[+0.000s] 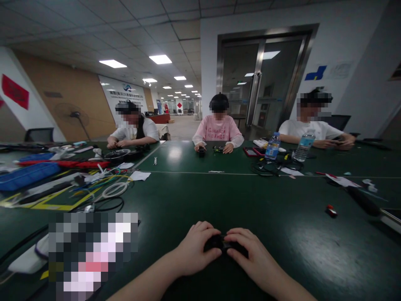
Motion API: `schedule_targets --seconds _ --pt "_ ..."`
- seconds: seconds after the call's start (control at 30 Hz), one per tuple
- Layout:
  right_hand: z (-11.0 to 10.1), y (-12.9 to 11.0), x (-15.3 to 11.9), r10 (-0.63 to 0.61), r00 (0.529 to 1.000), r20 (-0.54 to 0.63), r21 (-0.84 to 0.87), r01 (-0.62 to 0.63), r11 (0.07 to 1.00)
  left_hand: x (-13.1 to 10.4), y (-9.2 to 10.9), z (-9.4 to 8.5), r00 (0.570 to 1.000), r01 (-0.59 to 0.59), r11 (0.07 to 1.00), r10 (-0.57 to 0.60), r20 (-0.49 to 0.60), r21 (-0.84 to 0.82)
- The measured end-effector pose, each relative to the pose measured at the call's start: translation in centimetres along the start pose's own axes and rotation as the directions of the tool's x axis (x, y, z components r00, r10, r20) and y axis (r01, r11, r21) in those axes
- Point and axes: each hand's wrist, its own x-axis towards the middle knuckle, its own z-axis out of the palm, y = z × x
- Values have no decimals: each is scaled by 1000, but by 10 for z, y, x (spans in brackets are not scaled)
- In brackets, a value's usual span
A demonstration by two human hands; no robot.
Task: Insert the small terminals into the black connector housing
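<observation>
In the lower middle of the head view, both hands meet over the green tabletop [188,200]. My left hand [198,246] curls around the left end of a small black object [223,244], with its thumb at the near side and its fingers on top. The right end of that object is gripped by my right hand [250,253] in the same way. Fingers cover most of the object, and the dark image hides its kind.
At the left lie coiled cables [115,190], a blue tray [29,175] and a white power strip [29,260]. A small red-and-black item [331,211] lies to the right. Two water bottles [272,146] stand farther back. Three people sit across the table.
</observation>
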Motion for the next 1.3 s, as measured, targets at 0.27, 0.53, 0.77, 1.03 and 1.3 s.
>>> schedule_targets --seconds 0.27,0.53,0.77,1.03,1.3 --pt "1 2 3 -40 999 -23 -1 40 999 6 -5 -5 999 -4 1000 6 40 -31" --pt "-1 -3 5 -46 999 -9 -27 46 999 10 -6 -8 997 -47 998 49 52 -44" --pt "1 -7 1 2 999 -38 -25 -3 1000 5 -8 -1 997 -79 995 79 -5 -54" --pt "4 0 0 28 1000 -10 10 -28 1000 5 -6 0 999 -45 998 45 3 -42" --pt "4 2 0 29 998 -47 125 -23 992 4 -2 -1 999 -34 999 33 -10 -40"
